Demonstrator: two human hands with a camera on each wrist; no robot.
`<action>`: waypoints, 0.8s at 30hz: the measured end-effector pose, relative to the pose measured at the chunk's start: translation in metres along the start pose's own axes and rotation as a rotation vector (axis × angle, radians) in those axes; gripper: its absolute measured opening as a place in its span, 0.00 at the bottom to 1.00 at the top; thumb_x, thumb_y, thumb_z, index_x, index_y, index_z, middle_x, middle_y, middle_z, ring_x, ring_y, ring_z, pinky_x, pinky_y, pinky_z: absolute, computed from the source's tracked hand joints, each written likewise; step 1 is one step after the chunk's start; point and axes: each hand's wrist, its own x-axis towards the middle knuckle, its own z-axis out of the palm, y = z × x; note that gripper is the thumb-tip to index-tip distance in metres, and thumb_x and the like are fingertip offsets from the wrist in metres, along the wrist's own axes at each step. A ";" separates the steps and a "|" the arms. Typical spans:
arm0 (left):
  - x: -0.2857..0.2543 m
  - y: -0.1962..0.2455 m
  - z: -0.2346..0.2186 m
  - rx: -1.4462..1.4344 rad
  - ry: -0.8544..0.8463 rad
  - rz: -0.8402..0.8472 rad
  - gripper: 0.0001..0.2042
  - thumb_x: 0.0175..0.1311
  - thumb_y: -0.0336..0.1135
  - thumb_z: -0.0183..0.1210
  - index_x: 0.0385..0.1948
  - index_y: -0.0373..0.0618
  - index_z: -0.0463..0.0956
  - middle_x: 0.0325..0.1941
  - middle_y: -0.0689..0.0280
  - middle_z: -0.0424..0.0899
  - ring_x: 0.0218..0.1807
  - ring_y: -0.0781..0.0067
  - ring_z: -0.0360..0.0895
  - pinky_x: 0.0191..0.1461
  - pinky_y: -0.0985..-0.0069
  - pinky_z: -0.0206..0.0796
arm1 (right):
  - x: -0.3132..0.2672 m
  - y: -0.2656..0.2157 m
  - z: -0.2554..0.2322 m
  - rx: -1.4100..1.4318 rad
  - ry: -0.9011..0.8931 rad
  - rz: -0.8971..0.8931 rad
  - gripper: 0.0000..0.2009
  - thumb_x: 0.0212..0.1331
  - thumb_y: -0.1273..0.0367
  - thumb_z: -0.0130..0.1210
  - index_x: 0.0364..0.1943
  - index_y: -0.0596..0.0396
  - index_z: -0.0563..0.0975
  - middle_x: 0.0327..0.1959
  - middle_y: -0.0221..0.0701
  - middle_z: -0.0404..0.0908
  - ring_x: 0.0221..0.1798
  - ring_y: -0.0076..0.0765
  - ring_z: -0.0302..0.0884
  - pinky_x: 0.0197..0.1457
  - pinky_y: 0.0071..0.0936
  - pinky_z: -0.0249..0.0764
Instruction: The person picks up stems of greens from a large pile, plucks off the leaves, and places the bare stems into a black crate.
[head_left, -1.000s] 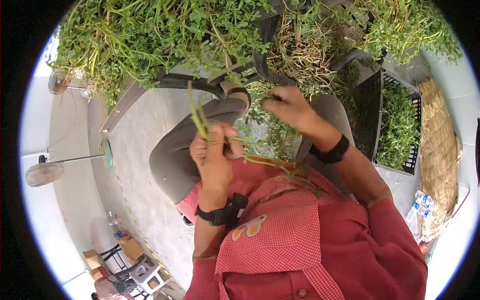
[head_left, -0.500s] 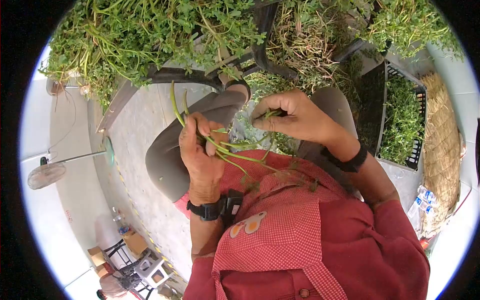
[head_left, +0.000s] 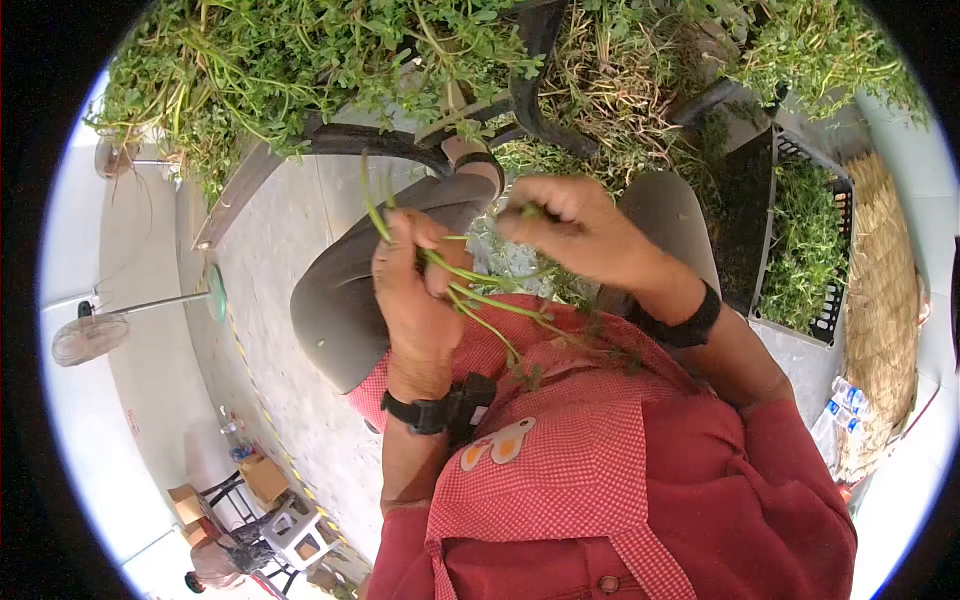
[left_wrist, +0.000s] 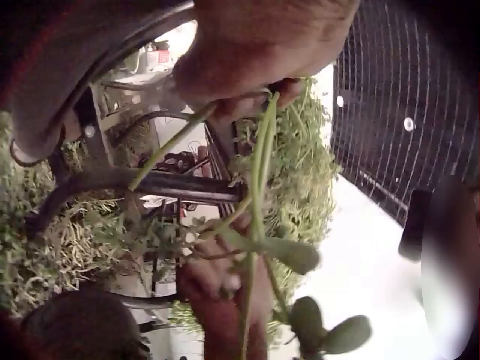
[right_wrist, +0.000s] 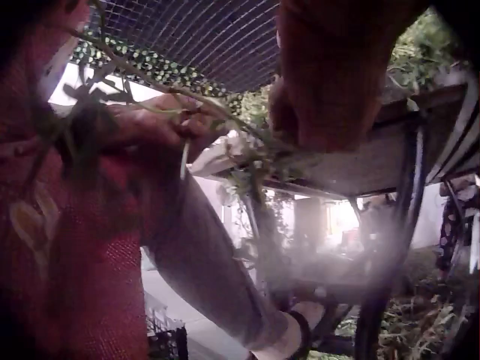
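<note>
In the head view my left hand (head_left: 412, 290) grips a few long green purslane stems (head_left: 480, 277). Their bare ends stick up past the fingers, and the leafy ends trail right over the apron. My right hand (head_left: 590, 232) is level with it, a short gap away, pinching bits of purslane (head_left: 535, 212) between thumb and curled fingers; it is a little blurred. The left wrist view has the left hand (left_wrist: 262, 52) on top, stems (left_wrist: 259, 165) hanging with fleshy rounded leaves (left_wrist: 346, 334), and the right hand beyond.
A big heap of purslane (head_left: 330, 70) covers the table in front. Paler stalks (head_left: 620, 110) lie in a pile below, and a black crate (head_left: 838, 290) with more greens stands right, beside a straw roll (head_left: 875, 300). Fans (head_left: 90, 340) and a white stool (head_left: 295, 532) are left.
The left hand has shifted slightly left and up with its stems, which now spread further to the right. The right hand has dropped a little and stays near it, still pinching greens.
</note>
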 end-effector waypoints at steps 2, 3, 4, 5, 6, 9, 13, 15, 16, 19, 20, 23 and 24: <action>0.006 0.006 -0.015 -0.203 0.042 -0.007 0.16 0.71 0.46 0.37 0.25 0.49 0.67 0.10 0.77 0.52 0.13 0.86 0.46 0.16 0.84 0.42 | -0.009 0.000 -0.016 0.246 0.034 0.213 0.09 0.59 0.65 0.55 0.30 0.57 0.74 0.20 0.17 0.66 0.22 0.10 0.56 0.22 0.13 0.53; 0.007 0.006 -0.015 -0.204 0.041 -0.008 0.16 0.71 0.46 0.37 0.25 0.49 0.67 0.10 0.77 0.52 0.13 0.86 0.46 0.16 0.84 0.42 | -0.013 -0.004 -0.025 0.494 0.075 0.427 0.09 0.59 0.65 0.55 0.32 0.57 0.74 0.20 0.17 0.65 0.22 0.09 0.56 0.22 0.12 0.53; 0.006 0.007 -0.015 -0.227 0.006 0.005 0.16 0.71 0.46 0.37 0.26 0.50 0.67 0.10 0.78 0.51 0.13 0.86 0.44 0.16 0.84 0.41 | -0.014 -0.006 -0.031 0.404 0.051 0.410 0.12 0.58 0.63 0.56 0.33 0.60 0.75 0.19 0.17 0.68 0.22 0.14 0.63 0.24 0.19 0.62; 0.005 0.007 -0.015 -0.249 -0.026 0.017 0.16 0.71 0.46 0.36 0.26 0.50 0.67 0.10 0.78 0.49 0.13 0.85 0.43 0.16 0.84 0.39 | -0.015 -0.004 -0.032 0.407 0.054 0.415 0.12 0.58 0.63 0.56 0.33 0.60 0.75 0.19 0.17 0.68 0.22 0.14 0.63 0.24 0.19 0.62; 0.006 0.006 -0.017 -0.255 -0.022 -0.004 0.16 0.71 0.45 0.36 0.27 0.50 0.68 0.10 0.78 0.48 0.14 0.84 0.42 0.16 0.85 0.39 | -0.016 -0.003 -0.032 0.278 0.040 0.298 0.12 0.57 0.63 0.57 0.34 0.59 0.76 0.20 0.18 0.70 0.23 0.14 0.65 0.25 0.18 0.63; 0.007 0.006 -0.016 -0.254 -0.036 -0.004 0.16 0.71 0.46 0.37 0.27 0.51 0.69 0.12 0.78 0.49 0.14 0.84 0.42 0.16 0.84 0.39 | -0.018 -0.003 -0.031 0.071 0.020 0.105 0.12 0.55 0.63 0.59 0.35 0.58 0.77 0.21 0.21 0.75 0.23 0.17 0.68 0.27 0.19 0.65; 0.003 0.007 -0.008 -0.179 0.173 -0.006 0.15 0.71 0.46 0.38 0.28 0.51 0.69 0.13 0.78 0.54 0.15 0.86 0.45 0.16 0.86 0.40 | -0.031 -0.025 -0.027 -0.101 -0.197 0.056 0.10 0.50 0.63 0.61 0.31 0.55 0.80 0.21 0.33 0.78 0.21 0.28 0.74 0.28 0.24 0.68; 0.005 0.006 -0.012 -0.186 0.200 -0.033 0.14 0.70 0.46 0.40 0.28 0.52 0.69 0.14 0.78 0.58 0.15 0.87 0.48 0.16 0.87 0.41 | -0.039 -0.022 -0.020 -0.180 -0.229 0.089 0.10 0.49 0.63 0.61 0.27 0.55 0.80 0.19 0.39 0.76 0.21 0.38 0.74 0.28 0.30 0.69; 0.005 0.006 -0.011 -0.187 0.199 -0.032 0.14 0.70 0.46 0.40 0.28 0.52 0.69 0.14 0.78 0.58 0.15 0.87 0.48 0.16 0.87 0.41 | -0.043 -0.019 -0.016 -0.190 -0.182 0.079 0.10 0.49 0.62 0.60 0.27 0.55 0.80 0.19 0.39 0.76 0.22 0.42 0.74 0.27 0.32 0.69; 0.004 0.006 -0.006 -0.119 0.262 -0.034 0.13 0.70 0.46 0.41 0.28 0.53 0.69 0.15 0.77 0.62 0.15 0.88 0.51 0.16 0.89 0.43 | -0.042 -0.016 -0.013 -0.262 -0.173 0.042 0.08 0.51 0.66 0.59 0.29 0.56 0.79 0.21 0.39 0.77 0.24 0.43 0.75 0.28 0.31 0.69; 0.004 0.005 -0.004 -0.078 0.284 -0.031 0.13 0.70 0.46 0.41 0.28 0.53 0.69 0.15 0.77 0.62 0.15 0.87 0.51 0.16 0.89 0.44 | -0.041 -0.015 -0.012 -0.324 -0.213 0.014 0.07 0.51 0.69 0.59 0.31 0.58 0.79 0.23 0.38 0.77 0.25 0.41 0.77 0.28 0.28 0.70; 0.003 0.003 -0.003 -0.024 0.319 -0.029 0.13 0.69 0.47 0.42 0.28 0.53 0.69 0.14 0.76 0.63 0.14 0.87 0.52 0.16 0.89 0.44 | -0.041 -0.002 0.003 -0.394 -0.205 0.009 0.10 0.49 0.61 0.57 0.27 0.53 0.79 0.20 0.41 0.76 0.25 0.49 0.75 0.29 0.40 0.69; 0.003 0.003 -0.004 -0.011 0.331 -0.029 0.13 0.69 0.47 0.42 0.28 0.53 0.70 0.14 0.76 0.63 0.14 0.87 0.52 0.16 0.89 0.45 | -0.042 0.000 0.005 -0.395 -0.206 0.007 0.10 0.49 0.61 0.57 0.27 0.53 0.79 0.20 0.41 0.76 0.25 0.49 0.75 0.29 0.40 0.69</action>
